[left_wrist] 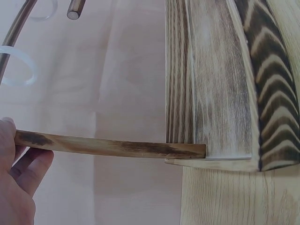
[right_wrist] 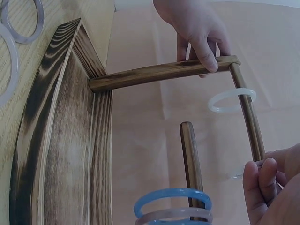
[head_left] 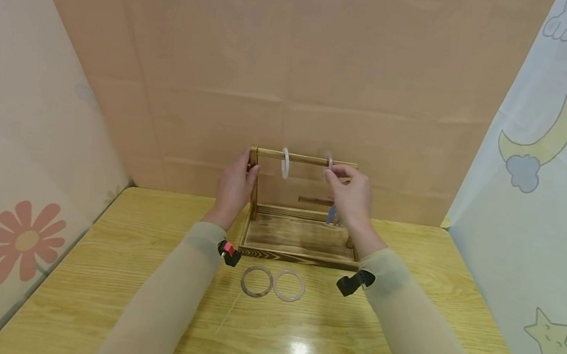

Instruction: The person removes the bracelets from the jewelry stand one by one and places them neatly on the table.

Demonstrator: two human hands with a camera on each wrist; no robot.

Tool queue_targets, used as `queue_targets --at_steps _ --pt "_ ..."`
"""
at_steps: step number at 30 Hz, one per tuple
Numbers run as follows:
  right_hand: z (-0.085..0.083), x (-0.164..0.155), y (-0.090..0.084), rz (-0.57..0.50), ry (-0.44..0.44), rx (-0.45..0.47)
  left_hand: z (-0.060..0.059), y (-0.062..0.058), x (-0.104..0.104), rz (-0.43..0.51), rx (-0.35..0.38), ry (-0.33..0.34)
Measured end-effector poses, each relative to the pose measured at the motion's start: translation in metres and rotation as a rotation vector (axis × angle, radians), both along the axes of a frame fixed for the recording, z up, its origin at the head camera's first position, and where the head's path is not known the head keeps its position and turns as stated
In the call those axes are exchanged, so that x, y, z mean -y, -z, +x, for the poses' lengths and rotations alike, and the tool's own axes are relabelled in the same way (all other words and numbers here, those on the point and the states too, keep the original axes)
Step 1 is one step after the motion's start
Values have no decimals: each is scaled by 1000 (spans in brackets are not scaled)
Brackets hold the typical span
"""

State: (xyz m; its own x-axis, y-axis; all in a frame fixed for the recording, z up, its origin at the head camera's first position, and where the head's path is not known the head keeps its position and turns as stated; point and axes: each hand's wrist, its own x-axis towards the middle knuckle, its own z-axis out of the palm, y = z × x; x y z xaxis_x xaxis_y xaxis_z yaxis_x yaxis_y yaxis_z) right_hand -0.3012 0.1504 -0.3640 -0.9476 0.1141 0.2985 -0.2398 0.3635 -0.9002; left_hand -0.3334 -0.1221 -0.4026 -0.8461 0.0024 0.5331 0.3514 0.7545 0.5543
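A dark-stained wooden rack [head_left: 301, 246] stands on the table, with a top rod [head_left: 308, 159] and a short lower peg [right_wrist: 190, 159]. My left hand [head_left: 249, 169] grips the rack's top left corner, fingers curled round the upright post [left_wrist: 108, 146]. Further right, my right hand [head_left: 333, 175] pinches a clear ring [head_left: 329, 160] that is threaded on the top rod. A white ring [head_left: 285, 163] hangs on the rod between the hands. The peg carries a blue ring [right_wrist: 173, 199] and a pale one beneath it.
Two clear rings [head_left: 257, 281] [head_left: 289, 285] lie side by side on the yellow wooden table [head_left: 135, 301], just in front of the rack. Fabric walls close in behind and on both sides.
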Motion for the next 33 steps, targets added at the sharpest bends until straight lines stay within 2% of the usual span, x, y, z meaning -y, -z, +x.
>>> queue_targets --at_steps 15,33 --pt "2 -28 2 51 53 -6 2 -1 -1 -2 -7 10" --pt "2 -54 5 26 86 2 1 1 -1 9 -5 7"
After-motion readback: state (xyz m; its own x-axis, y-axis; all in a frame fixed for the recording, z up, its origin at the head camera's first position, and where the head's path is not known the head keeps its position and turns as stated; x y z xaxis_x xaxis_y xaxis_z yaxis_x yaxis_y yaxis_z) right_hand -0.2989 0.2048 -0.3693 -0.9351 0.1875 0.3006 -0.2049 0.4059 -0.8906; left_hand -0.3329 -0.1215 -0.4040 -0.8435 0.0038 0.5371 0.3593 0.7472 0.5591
